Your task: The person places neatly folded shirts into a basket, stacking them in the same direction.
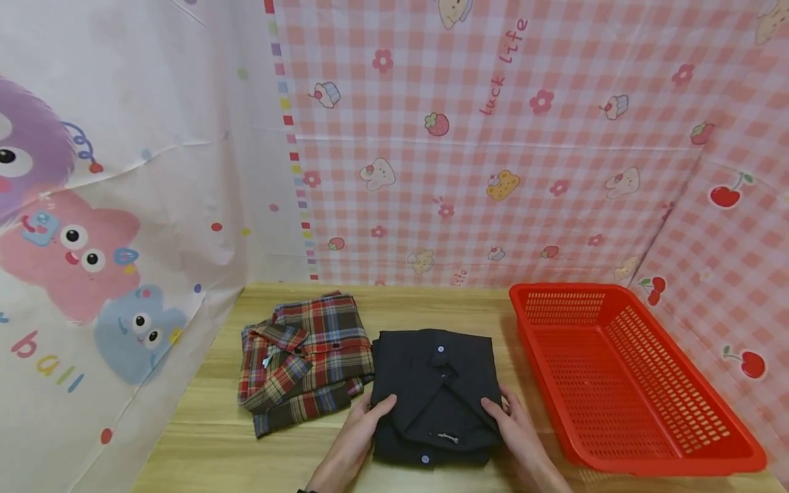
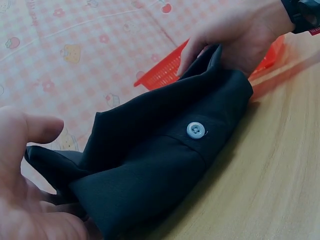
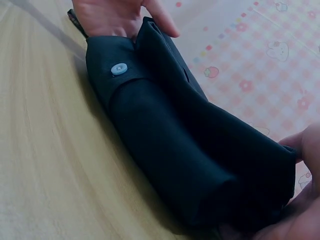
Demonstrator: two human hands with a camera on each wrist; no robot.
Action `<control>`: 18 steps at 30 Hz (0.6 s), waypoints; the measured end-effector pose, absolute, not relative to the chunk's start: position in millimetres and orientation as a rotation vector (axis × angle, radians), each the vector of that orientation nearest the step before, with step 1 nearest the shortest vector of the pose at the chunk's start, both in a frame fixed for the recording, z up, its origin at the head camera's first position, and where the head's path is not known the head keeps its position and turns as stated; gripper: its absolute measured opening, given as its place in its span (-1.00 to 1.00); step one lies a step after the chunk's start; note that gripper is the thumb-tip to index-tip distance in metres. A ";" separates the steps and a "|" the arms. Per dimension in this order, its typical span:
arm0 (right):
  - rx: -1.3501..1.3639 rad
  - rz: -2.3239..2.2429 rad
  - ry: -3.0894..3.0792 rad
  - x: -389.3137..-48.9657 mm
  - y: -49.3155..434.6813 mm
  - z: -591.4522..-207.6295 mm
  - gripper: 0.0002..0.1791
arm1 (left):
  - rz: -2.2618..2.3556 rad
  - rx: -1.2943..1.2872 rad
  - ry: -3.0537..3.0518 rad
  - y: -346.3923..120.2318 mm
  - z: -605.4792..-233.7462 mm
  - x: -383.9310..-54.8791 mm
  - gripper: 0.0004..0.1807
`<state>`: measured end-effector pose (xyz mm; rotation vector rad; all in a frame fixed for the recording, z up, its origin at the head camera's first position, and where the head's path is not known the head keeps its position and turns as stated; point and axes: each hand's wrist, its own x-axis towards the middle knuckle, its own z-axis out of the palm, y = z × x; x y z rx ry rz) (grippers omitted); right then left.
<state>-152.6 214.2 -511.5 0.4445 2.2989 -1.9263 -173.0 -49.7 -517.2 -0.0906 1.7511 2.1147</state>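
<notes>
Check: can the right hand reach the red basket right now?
Probably yes: the red basket stands just beyond the right hand, with nothing visible between them. That hand holds the dark folded shirt, though, so it may need to let go first.

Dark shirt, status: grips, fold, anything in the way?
Left grip and right grip holding opposite sides. Dark shirt folded. Nothing on top of it; plaid shirt close on left, red basket on right.

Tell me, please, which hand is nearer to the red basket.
Right. The right hand is just left of the basket; the left hand is farther left, across the dark shirt.
</notes>
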 end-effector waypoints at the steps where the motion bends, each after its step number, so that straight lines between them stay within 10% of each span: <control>1: 0.444 -1.932 2.295 -152.4 213.7 -511.2 -0.20 | 2.120 -0.087 1.743 -49.8 -516.3 -173.2 -0.10; 18: 0.371 -2.092 2.311 -154.0 213.4 -505.6 -0.22 | 2.189 -0.152 1.876 -49.2 -508.0 -173.1 -0.25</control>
